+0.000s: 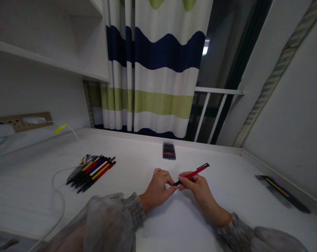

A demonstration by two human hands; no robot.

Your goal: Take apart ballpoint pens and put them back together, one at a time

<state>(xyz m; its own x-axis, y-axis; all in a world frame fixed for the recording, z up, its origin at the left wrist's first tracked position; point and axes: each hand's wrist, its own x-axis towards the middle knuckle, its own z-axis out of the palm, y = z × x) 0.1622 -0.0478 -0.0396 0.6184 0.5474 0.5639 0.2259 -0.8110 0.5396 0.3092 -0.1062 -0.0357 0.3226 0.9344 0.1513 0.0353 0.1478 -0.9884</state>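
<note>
My right hand (197,187) is closed round a red pen (193,173) with a black clip, holding it slanted just above the white desk (137,164). My left hand (159,189) is curled, its thumb and fingers pinching the pen's black tip. Both hands meet at the middle of the desk. A bundle of several pens (91,171), red, yellow, blue and black, lies on the desk to the left of my hands.
A small dark blurred item (169,151) lies beyond my hands. A few dark pens (281,192) lie by the right wall. A white cable (59,196) loops at the left from a wall socket strip (19,122). A striped curtain (153,70) hangs behind.
</note>
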